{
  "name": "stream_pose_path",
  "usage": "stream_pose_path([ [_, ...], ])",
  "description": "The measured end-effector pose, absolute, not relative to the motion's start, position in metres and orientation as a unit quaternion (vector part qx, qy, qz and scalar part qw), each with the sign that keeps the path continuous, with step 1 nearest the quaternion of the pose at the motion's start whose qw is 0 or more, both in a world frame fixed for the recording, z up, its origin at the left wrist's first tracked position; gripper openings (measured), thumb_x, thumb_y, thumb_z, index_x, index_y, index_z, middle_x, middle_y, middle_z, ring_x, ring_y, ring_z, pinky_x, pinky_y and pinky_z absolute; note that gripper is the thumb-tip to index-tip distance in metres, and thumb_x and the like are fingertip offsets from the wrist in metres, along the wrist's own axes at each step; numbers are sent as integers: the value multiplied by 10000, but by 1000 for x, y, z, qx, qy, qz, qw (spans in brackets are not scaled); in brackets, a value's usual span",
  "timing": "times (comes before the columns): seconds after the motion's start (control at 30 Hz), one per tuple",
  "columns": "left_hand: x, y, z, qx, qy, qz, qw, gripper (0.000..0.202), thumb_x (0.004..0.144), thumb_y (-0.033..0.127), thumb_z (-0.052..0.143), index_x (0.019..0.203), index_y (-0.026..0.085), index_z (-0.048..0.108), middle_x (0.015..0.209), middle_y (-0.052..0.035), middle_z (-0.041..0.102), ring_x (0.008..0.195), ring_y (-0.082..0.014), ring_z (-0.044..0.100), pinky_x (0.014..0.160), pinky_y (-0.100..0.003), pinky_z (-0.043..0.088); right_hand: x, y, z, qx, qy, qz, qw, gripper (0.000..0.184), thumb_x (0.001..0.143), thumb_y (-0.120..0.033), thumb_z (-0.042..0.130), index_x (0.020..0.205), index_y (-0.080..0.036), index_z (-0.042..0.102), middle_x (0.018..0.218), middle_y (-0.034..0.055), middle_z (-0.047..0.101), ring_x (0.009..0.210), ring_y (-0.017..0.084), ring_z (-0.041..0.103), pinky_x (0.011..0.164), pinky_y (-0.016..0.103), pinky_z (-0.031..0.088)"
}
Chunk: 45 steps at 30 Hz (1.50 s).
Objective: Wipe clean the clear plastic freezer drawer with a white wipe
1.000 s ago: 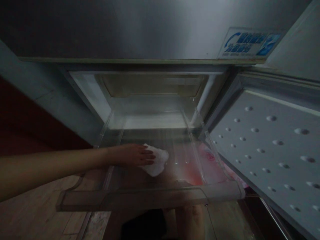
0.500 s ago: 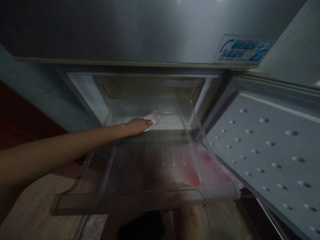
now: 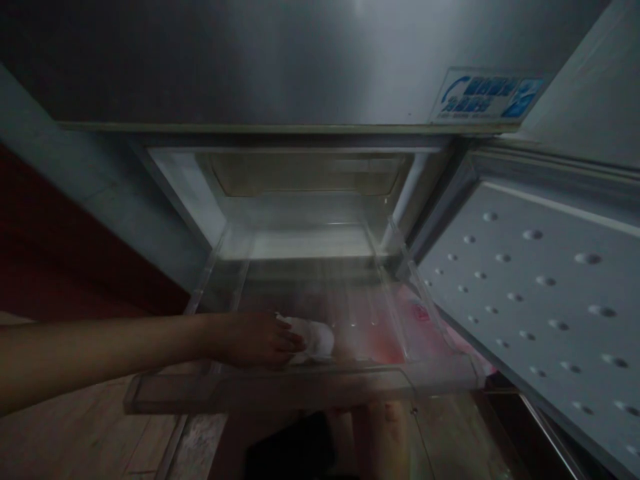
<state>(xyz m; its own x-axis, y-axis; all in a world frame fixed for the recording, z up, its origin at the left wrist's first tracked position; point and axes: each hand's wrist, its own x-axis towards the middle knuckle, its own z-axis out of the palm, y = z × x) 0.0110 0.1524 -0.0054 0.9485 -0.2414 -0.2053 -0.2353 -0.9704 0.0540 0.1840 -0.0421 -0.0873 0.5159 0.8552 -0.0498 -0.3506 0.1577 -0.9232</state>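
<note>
My left hand [image 3: 257, 339] reaches in from the left and presses a crumpled white cloth [image 3: 313, 339] against the floor of a clear plastic drawer [image 3: 300, 390], close to the drawer's front wall. Its fingers are closed over the cloth's left side. The drawer is pulled out from the open lower compartment of a fridge [image 3: 310, 200]. My right hand is out of sight.
The fridge door [image 3: 540, 293] hangs open on the right, its white inner panel dotted with dimples. A closed steel door with a blue sticker [image 3: 483, 93] is above. Something pink and red [image 3: 395, 340] shows through the drawer's right part. Wooden floor [image 3: 65, 433] lies lower left.
My left hand with the cloth has come back from the drawer's far end to its front, ending nearer the front wall than a second ago.
</note>
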Motion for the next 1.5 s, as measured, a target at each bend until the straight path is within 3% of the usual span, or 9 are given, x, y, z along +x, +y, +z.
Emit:
stream_pose_path([
  [0.07,12,154,-1,983,-144,-105,33,277,947,94,436,1121,139,646,1343,-78,580,1256,-191,522,1082,-303,384,183,-42,-85,-496,-229,445,709,329,771,-495,671,693,-177,706,630,53,711,587,188,643,582,288,545],
  [0.27,29,188,-3,985,-52,-161,32,434,947,87,427,1347,232,509,1436,-44,482,1361,-180,394,1172,-314,242,188,-43,-83,-434,-230,512,705,241,788,-438,662,766,-199,687,642,43,722,575,194,653,572,288,529],
  [0.67,87,288,-5,967,239,-68,-57,472,908,-37,408,1372,46,405,1439,-201,430,1247,-235,508,996,-398,429,182,-45,-72,-527,-196,471,679,358,752,-548,654,709,-194,676,577,23,693,535,176,634,603,283,526],
  [0.87,78,251,-15,982,164,-96,-25,560,888,-39,422,1430,68,331,1492,-170,355,1349,-219,401,1017,-310,427,184,-45,-83,-547,-200,440,684,284,770,-472,648,710,-195,663,655,43,721,623,199,667,615,284,537],
  [0.97,65,216,-19,987,103,-120,-8,539,887,-3,435,1417,79,386,1471,-172,391,1324,-257,440,1016,-355,449,185,-42,-81,-510,-203,474,688,230,761,-418,670,705,-196,655,594,33,713,550,200,661,557,290,545],
  [1.17,44,160,-14,983,-68,-125,115,424,940,95,406,1334,198,523,1433,-65,474,1347,-157,411,1122,-261,332,183,-37,-72,-439,-189,456,751,183,743,-384,714,717,-205,684,653,4,737,501,147,635,497,235,511],
  [1.27,43,152,-8,965,-97,-159,182,445,915,41,383,1273,231,568,1432,-48,477,1371,-146,369,1161,-310,268,182,-38,-69,-423,-216,478,739,198,770,-396,702,719,-206,688,638,0,728,503,142,635,487,228,496],
  [1.37,47,155,-2,960,-92,-206,166,471,905,37,411,1302,256,541,1452,-33,453,1391,-151,330,1177,-337,225,179,-40,-65,-436,-177,482,739,263,768,-469,698,720,-211,670,591,-16,710,437,127,598,462,228,480],
  [1.5,51,174,-1,986,-39,-140,75,443,943,89,415,1358,220,500,1443,-61,464,1373,-183,370,1157,-335,277,175,-42,-60,-456,-136,485,734,330,737,-538,701,693,-213,655,553,-27,690,419,124,588,455,227,476],
])
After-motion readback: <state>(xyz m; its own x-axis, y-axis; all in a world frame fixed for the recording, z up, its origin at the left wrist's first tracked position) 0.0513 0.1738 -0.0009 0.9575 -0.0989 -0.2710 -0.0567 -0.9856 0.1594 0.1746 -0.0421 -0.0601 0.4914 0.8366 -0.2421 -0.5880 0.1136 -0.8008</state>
